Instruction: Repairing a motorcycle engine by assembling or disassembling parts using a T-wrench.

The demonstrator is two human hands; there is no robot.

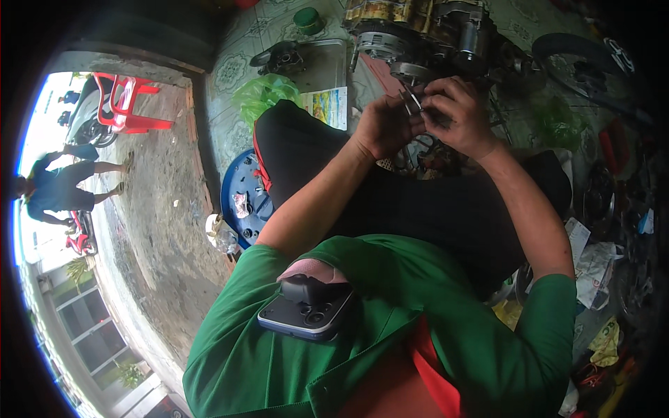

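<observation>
My left hand (pixel 385 124) and my right hand (pixel 456 111) are raised together in front of me, fingers pinched around a small metal part (pixel 412 103) held between them. Just beyond the hands stands a grimy engine block (pixel 425 38) on the tiled floor. My knees in black trousers (pixel 306 150) are below the hands. My green sleeves come up from the lower edge.
A metal tray (pixel 324 63) with a dark engine part lies at the back left, beside a green plastic bag (pixel 265 94). A blue round tray (pixel 244 198) holds small parts. Tyres and tools crowd the right. A person stands outside at far left near red chairs (pixel 129 104).
</observation>
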